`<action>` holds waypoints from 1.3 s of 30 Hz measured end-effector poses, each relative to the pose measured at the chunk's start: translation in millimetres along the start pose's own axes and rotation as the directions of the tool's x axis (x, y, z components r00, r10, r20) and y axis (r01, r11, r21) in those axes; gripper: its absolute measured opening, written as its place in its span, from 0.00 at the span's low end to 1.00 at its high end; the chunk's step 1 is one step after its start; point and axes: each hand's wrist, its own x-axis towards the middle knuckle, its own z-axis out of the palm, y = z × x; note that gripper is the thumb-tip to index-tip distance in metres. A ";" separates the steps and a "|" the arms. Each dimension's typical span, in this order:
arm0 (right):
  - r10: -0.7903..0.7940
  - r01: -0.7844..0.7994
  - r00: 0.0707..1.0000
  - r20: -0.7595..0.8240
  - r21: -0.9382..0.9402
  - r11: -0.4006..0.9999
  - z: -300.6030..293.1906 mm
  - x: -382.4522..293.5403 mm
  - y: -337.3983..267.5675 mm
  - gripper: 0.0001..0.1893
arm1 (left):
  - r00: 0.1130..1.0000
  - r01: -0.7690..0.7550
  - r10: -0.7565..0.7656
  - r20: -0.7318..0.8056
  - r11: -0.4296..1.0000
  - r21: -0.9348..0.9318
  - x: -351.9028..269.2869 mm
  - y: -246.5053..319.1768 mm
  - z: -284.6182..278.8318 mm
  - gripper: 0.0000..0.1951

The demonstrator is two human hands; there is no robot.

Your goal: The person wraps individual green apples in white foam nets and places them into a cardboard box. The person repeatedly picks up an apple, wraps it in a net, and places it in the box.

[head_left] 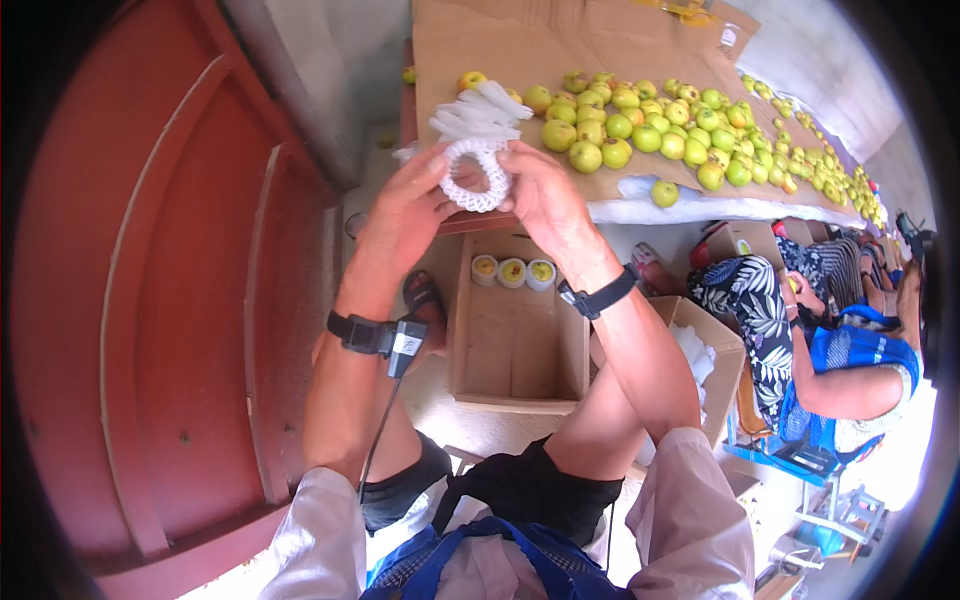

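Note:
A white foam fruit net (478, 201) is stretched into a ring between my two hands, at the near edge of the table. My left hand (411, 199) grips its left side, and my right hand (541, 191) grips its right side. Right behind the ring lies a pile of flattened white foam nets (480, 112). Many green-yellow apples (617, 126) spread over the cardboard-covered tabletop (510, 37) to the right. Below my hands stands an open cardboard box (517, 401), with three apples in foam nets (511, 272) in a row at its far end.
A red panelled door (172, 285) stands on the left. Another open cardboard box (724, 352), holding white foam material (694, 356), is right of my legs. Farther right, a co-worker in a blue vest (840, 360) sits along the table, with others beyond.

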 end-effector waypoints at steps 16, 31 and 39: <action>0.025 -0.032 0.997 0.075 0.094 0.995 -14.6 13.9 12.4 0.11 | 0.983 0.181 -0.185 -0.010 0.969 -0.170 3.8 -12.5 -11.6 0.27; 0.013 -0.012 1.000 -0.001 0.122 0.993 -11.2 11.3 13.3 0.08 | 0.985 0.110 -0.157 -0.068 0.885 -0.453 12.5 -21.2 -7.8 0.23; 0.045 -0.061 0.987 -0.153 -0.103 0.993 -40.9 14.4 16.7 0.16 | 0.985 -0.004 -0.065 -0.161 0.920 -0.392 13.6 -18.0 -8.7 0.21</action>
